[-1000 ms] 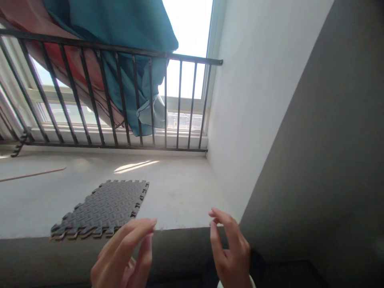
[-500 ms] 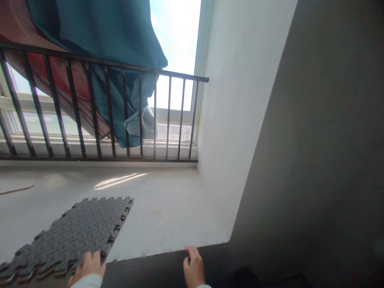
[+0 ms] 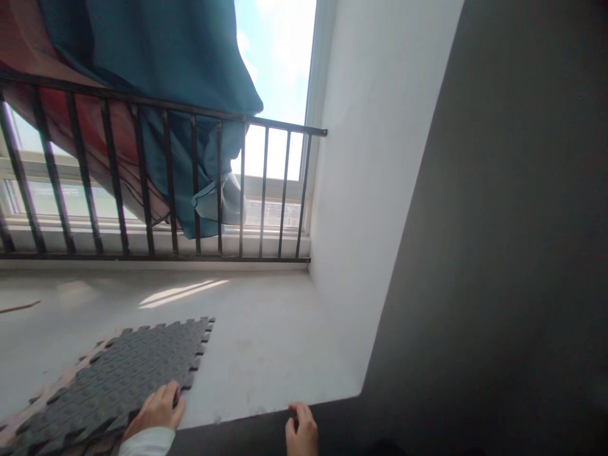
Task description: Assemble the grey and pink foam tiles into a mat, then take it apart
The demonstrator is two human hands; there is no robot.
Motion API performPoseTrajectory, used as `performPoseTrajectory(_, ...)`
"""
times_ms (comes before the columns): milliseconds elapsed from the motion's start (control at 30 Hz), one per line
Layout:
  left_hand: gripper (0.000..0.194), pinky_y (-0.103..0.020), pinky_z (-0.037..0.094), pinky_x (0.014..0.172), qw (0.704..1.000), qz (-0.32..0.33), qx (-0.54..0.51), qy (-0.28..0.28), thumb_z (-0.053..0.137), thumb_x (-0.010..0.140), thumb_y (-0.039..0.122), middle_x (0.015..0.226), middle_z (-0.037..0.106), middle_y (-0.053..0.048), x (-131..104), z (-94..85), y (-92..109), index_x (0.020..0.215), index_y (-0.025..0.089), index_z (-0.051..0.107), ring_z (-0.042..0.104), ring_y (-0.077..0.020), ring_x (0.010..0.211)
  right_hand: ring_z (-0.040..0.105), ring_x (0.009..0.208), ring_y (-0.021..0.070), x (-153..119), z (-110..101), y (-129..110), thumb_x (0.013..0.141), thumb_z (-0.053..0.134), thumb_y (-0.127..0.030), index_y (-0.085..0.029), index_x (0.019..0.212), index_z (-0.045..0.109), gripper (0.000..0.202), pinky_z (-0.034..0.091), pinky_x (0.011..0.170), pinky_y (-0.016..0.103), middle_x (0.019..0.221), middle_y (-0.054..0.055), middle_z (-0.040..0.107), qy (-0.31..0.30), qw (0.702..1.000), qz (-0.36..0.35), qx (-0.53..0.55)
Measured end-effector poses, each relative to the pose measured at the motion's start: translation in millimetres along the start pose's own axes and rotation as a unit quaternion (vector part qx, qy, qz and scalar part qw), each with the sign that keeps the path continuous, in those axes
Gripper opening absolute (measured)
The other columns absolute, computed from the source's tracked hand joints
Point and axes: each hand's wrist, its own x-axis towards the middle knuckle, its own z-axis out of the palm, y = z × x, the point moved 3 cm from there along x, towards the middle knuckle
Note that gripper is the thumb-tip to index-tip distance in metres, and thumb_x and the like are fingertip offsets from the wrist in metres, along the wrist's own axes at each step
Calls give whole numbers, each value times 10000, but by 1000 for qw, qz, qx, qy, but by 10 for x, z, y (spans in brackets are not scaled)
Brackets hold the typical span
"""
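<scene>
A stack of dark grey interlocking foam mats [image 3: 123, 373] lies on the wide pale window ledge [image 3: 266, 342] at the lower left; a pinkish mat shows under the top one. My left hand [image 3: 154, 411] grips the near right edge of the top grey mat, fingers curled over it. My right hand [image 3: 301, 432] rests at the front edge of the ledge, fingers loosely bent, holding nothing.
A black metal railing [image 3: 190, 183] runs along the window behind the ledge. A teal cloth [image 3: 166, 63] and a red cloth [image 3: 57, 133] hang over it. A white side wall [image 3: 375, 158] and a dark wall [image 3: 513, 253] close off the right.
Both hands dropped low in view. My left hand went to the mat stack and took hold of the top grey mat, shifting it so the pinkish mat beneath shows. The view tilted and moved right.
</scene>
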Motion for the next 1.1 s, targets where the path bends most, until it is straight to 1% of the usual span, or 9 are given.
performPoseTrajectory(133, 219, -238, 402, 755, 998, 58, -33, 15, 358, 769, 232, 767, 594, -31, -57, -82, 907, 765, 220, 577, 546, -149, 784, 598, 724, 178, 37, -67, 26, 641, 363, -125, -189, 738, 624, 285, 453, 696, 257, 772, 65, 637, 71, 997, 12, 33)
performPoseTrajectory(267, 362, -233, 416, 787, 985, 146, -76, -53, 387, 719, 98, 883, 637, -20, -406, 52, 1829, 943, 261, 619, 554, -144, 852, 596, 698, 175, 66, -184, 119, 632, 377, -175, -187, 774, 607, 271, 463, 664, 253, 826, 76, 634, 145, 987, 44, 53)
performPoseTrajectory(367, 636, -267, 390, 874, 969, 207, -95, -93, 440, 602, 7, 1089, 602, 13, -677, 144, 2103, 1123, 359, 531, 496, -158, 1038, 594, 680, 173, 68, -247, 225, 634, 362, -198, -176, 788, 600, 285, 466, 634, 250, 832, 87, 626, 179, 980, 64, 65)
performPoseTrajectory(433, 706, -351, 343, 937, 977, 176, -63, -104, 474, 580, 17, 1220, 523, 11, -752, 166, 1965, 1183, 384, 466, 409, -196, 1156, 595, 688, 176, 67, -267, 290, 629, 356, -213, -172, 777, 603, 291, 468, 625, 250, 832, 93, 623, 188, 977, 70, 71)
performPoseTrajectory(533, 730, -496, 263, 953, 989, 58, 24, -131, 564, 585, 115, 1342, 385, -41, -749, 180, 1445, 1245, 368, 383, 279, -270, 1248, 598, 692, 186, 74, -272, 333, 596, 367, -245, -168, 748, 613, 299, 472, 629, 259, 819, 103, 624, 175, 978, 77, 83)
performPoseTrajectory(633, 716, -484, 269, 934, 983, -48, 88, -157, 611, 602, 240, 1361, 339, -86, -737, 203, 920, 1266, 333, 361, 247, -281, 1261, 604, 697, 203, 88, -256, 283, 565, 390, -273, -164, 731, 622, 305, 477, 640, 276, 807, 110, 628, 138, 982, 86, 95)
performPoseTrajectory(700, 701, -432, 292, 929, 976, -102, 110, -155, 589, 640, 315, 1349, 340, -110, -740, 218, 691, 1291, 300, 329, 275, -265, 1250, 605, 713, 210, 92, -239, 215, 563, 403, -275, -167, 732, 624, 298, 477, 660, 286, 810, 108, 630, 117, 984, 84, 101)
performPoseTrajectory(867, 577, -372, 335, 890, 963, -150, 99, -199, 452, 753, 333, 1275, 415, -148, -746, 276, 548, 1308, 255, 311, 457, -234, 1109, 602, 705, 200, 74, -209, 89, 564, 411, -244, -186, 712, 619, 261, 474, 676, 285, 772, 84, 629, 106, 985, 66, 117)
performPoseTrajectory(1100, 526, -348, 354, 883, 965, -110, 70, -227, 465, 710, 119, 1275, 440, -104, -745, 349, 470, 1205, 297, 460, 445, -215, 1124, 603, 682, 196, 51, -272, 112, 558, 417, -242, -191, 696, 623, 253, 476, 656, 283, 774, 78, 631, 115, 984, 75, 114)
